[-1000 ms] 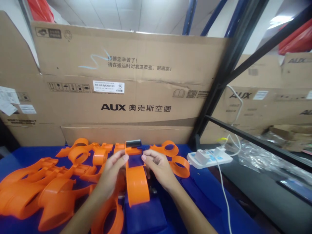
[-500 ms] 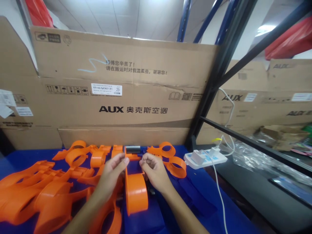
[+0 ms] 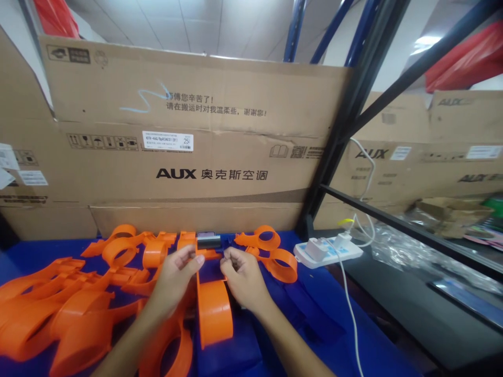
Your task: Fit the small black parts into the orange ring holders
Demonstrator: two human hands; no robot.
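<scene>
An orange plastic part (image 3: pixel 215 313) with a wide ring at its near end lies between my hands, its narrow arm reaching away from me. My left hand (image 3: pixel 176 275) pinches the far end of this part between thumb and fingers. At the other side of that end, my right hand (image 3: pixel 244 277) is closed, fingertips pressed together. A small dark blue piece shows just beyond the right fingertips; what they grip is hidden. Behind the hands lies a dark cylindrical object (image 3: pixel 209 241) with a pale label edge.
Several similar orange parts (image 3: pixel 84 319) are heaped on the blue table cover (image 3: pixel 314 293) at left; two more ringed ones (image 3: pixel 283 265) lie at right. A white power strip (image 3: pixel 328 250) with cables sits beside a black rack post (image 3: pixel 334 157). Cardboard (image 3: pixel 220 125) walls the back.
The whole view has shifted slightly. My right fingers have curled in more tightly at the far end of the orange part. My left hand keeps its pinch.
</scene>
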